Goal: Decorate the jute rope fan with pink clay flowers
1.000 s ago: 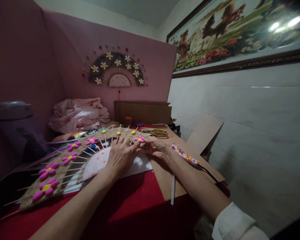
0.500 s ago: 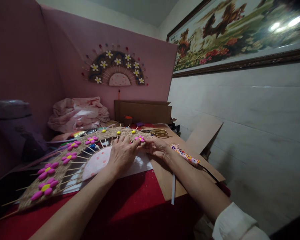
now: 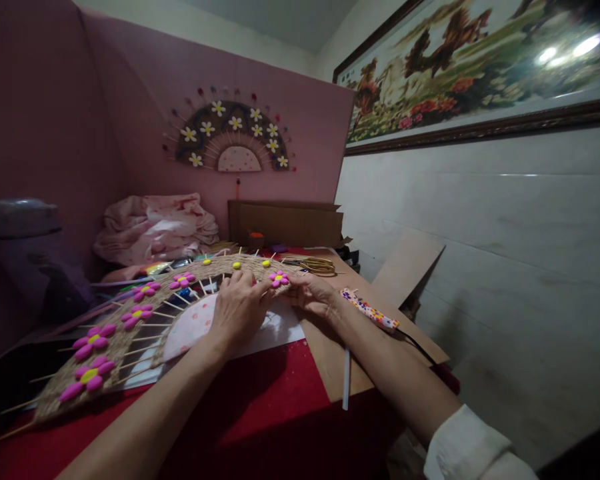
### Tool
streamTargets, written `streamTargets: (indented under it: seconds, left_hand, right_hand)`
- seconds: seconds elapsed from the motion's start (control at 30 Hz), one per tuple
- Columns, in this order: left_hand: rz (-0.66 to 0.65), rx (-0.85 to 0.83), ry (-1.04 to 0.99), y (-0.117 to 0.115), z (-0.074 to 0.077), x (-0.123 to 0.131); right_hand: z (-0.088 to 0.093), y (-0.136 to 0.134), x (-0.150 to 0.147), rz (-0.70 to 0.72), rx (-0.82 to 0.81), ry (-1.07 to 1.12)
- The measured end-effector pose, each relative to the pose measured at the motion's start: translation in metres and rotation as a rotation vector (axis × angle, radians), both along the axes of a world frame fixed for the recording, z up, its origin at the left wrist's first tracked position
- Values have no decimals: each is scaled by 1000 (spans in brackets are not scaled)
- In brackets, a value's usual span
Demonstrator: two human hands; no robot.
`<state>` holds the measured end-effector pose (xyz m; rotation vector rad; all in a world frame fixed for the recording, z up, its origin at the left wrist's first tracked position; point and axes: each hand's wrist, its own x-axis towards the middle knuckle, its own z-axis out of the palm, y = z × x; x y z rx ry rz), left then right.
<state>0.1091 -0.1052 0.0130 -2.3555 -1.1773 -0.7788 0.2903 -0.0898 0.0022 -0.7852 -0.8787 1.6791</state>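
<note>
A fan-shaped frame of woven twine (image 3: pixel 125 347) and thin sticks arches over the table, with a pale half-round panel (image 3: pixel 187 327) at its centre. Pink clay flowers with yellow centres sit along its left side; several yellow dots (image 3: pixel 237 265) lie along the top. My left hand (image 3: pixel 241 303) rests over the fan's inner part, fingers bent near a pink flower (image 3: pixel 279 279) on the right side. My right hand (image 3: pixel 313 293) is closed on the fan's right edge, beside that flower. Its fingertips are partly hidden.
Scissors (image 3: pixel 319 266) lie behind my right hand on brown cardboard (image 3: pixel 325 353). A patterned glue gun (image 3: pixel 367 310) and a white glue stick (image 3: pixel 347 380) are at the right. Pink cloth (image 3: pixel 157 230) is heaped at the back left. Another flowered fan (image 3: pixel 235 127) hangs on the pink wall.
My left hand has shifted slightly left, away from the pink flower, which shows more fully. The fan has moved very slightly left; my right hand has hardly moved.
</note>
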Motion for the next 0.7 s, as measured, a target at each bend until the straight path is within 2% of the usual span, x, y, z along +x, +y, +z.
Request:
streamTargets:
  seconds: [0.33,0.7]
  left_hand:
    - [-28,33,53,-2,-4,2]
    - [-27,32,-16,0,-2,1]
  right_hand:
    - [3,-4,-3,0,13,-10]
    - [3,-4,-3,-16,-16,-51]
